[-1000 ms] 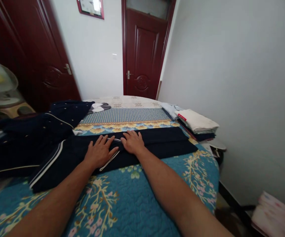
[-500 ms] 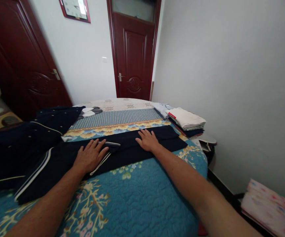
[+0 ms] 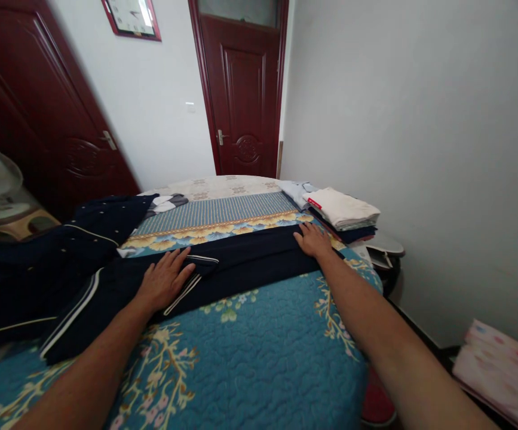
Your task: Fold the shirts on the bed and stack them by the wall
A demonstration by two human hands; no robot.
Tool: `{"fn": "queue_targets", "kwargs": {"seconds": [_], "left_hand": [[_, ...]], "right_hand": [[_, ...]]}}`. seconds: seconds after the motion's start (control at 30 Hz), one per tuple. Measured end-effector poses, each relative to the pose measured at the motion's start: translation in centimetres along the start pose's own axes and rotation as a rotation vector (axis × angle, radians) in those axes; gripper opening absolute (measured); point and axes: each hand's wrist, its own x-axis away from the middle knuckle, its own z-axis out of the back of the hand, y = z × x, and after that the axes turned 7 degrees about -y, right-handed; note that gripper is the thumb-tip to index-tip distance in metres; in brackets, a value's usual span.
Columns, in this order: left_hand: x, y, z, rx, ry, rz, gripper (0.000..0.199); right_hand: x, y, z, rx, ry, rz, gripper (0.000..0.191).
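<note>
A dark navy garment (image 3: 250, 257) with white-striped trim lies in a long folded strip across the quilted cover. Flat on its left part, beside the striped trim, rests my left hand (image 3: 164, 279), fingers stretched out. My right hand (image 3: 315, 240) lies on the right end of the strip with its fingers spread. What kind of garment it is, I cannot tell for sure. Beyond my left hand is another dark navy piece of clothing (image 3: 92, 227) with small light dots and pale piping, loosely heaped.
A stack of folded clothes (image 3: 346, 209), cream on top, sits at the right edge of the blue floral quilted cover (image 3: 241, 352). A grey and white cloth (image 3: 169, 203) lies at the far left. A pink patterned box-like thing (image 3: 500, 370) is low at the right, near the wall.
My right hand has slid to the right along the navy garment, toward its end. My left hand stays in place on it. The view has shifted slightly.
</note>
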Motion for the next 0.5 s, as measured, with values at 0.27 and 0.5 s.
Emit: {"fn": "queue_targets", "kwargs": {"seconds": [0.27, 0.5], "left_hand": [[3.5, 5.6, -0.5, -0.165, 0.131, -0.07, 0.074], [4.0, 6.5, -2.9, -0.212, 0.07, -0.073, 0.072]], "right_hand": [[1.8, -1.6, 1.1, -0.005, 0.152, 0.055, 0.056], [6.1, -7.2, 0.4, -0.096, -0.085, 0.33, 0.076]]}}
